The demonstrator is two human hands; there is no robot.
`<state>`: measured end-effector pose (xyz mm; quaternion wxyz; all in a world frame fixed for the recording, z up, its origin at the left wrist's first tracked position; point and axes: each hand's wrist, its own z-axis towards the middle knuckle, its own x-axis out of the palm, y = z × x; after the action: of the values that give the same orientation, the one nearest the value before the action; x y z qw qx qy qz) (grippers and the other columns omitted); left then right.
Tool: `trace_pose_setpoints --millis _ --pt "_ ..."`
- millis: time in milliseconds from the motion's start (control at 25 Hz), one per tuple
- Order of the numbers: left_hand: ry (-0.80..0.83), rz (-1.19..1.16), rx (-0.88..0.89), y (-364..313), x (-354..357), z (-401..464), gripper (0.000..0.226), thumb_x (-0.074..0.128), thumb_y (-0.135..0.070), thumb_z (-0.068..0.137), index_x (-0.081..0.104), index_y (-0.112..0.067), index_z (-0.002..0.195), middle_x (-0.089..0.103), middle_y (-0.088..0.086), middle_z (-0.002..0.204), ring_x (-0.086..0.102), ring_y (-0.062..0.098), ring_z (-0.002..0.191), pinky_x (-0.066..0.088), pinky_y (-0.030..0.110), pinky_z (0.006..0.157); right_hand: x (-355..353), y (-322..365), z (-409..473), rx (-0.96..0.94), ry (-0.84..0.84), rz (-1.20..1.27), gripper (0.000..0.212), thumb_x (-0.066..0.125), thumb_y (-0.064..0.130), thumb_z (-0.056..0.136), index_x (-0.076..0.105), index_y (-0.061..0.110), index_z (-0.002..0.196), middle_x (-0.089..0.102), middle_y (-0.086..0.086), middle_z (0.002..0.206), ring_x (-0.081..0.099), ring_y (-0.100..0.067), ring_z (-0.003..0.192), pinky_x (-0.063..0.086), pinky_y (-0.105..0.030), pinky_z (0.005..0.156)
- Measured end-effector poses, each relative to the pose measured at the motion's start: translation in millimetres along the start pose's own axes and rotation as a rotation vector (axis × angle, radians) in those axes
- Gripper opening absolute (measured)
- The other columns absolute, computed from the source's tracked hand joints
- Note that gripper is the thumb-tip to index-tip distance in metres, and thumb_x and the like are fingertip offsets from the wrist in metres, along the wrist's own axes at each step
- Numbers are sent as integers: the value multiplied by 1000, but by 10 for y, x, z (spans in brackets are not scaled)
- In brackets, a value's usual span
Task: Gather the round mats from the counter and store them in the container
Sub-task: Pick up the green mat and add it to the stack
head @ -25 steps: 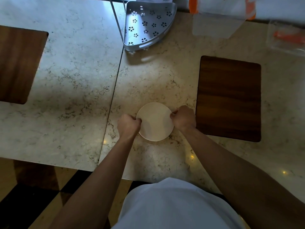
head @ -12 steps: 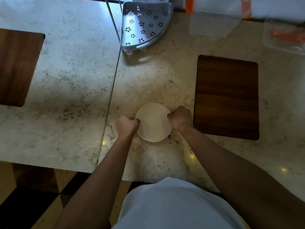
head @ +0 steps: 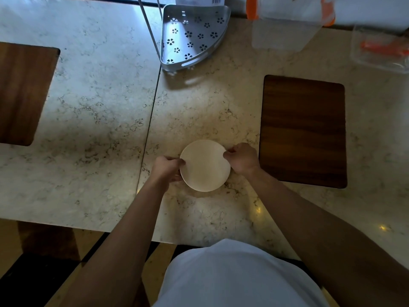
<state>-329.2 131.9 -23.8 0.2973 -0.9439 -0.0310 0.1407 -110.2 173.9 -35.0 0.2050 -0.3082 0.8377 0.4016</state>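
Note:
A cream round mat [head: 204, 166] lies on the marble counter [head: 99, 107] in front of me; whether it is one mat or a stack I cannot tell. My left hand [head: 167, 168] pinches its left edge and my right hand [head: 242, 158] pinches its upper right edge. A clear plastic container [head: 285, 33] with orange clips stands at the back right, well beyond the mat.
A dark wooden board [head: 303, 131] lies just right of my right hand, another wooden board [head: 22, 91] at the far left. A grey perforated corner rack [head: 190, 38] stands at the back centre. A second clear container [head: 380, 49] sits at the far right. The counter's front edge is near my body.
Both hands keep their hold on the mat's edges. The mat has barely shifted; the view has moved slightly.

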Motion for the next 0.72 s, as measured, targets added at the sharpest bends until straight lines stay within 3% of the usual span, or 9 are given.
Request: trace_pose_setpoints --millis 120,320,480,600,720 --pt "64 -30 -9 -7 24 -31 20 61 -5 88 65 5 105 67 22 95 66 30 76 60 42 64 18 -53 -7 -13 18 28 29 66 32 81 73 4 83 73 -11 82 66 -24 71 52 -34 60" --pt "86 -40 -8 41 69 -27 21 65 -11 87 65 0 104 64 14 89 64 25 76 61 45 72 59 -206 -75 -4 37 157 32 68 36 86 73 13 106 73 -4 103 63 -15 87 44 -22 67" --pt "129 -32 -8 9 204 -48 24 66 -12 87 64 1 106 67 14 97 68 29 86 60 48 75 -41 -408 -167 32 6 286 35 67 35 89 70 13 115 70 -4 114 61 -17 98 46 -28 78" --pt "165 11 28 -63 391 -112 20 66 -12 87 63 -1 103 69 14 94 68 28 84 60 43 70 -190 -530 -247 52 -27 355 32 66 33 89 70 13 114 70 -5 113 63 -22 103 52 -39 90" --pt "163 57 72 -175 690 -220 19 67 -11 85 64 -2 101 70 15 91 68 30 82 57 38 64 -448 -695 -307 62 -84 390 29 66 32 89 72 11 108 72 -5 104 66 -21 92 55 -39 82"
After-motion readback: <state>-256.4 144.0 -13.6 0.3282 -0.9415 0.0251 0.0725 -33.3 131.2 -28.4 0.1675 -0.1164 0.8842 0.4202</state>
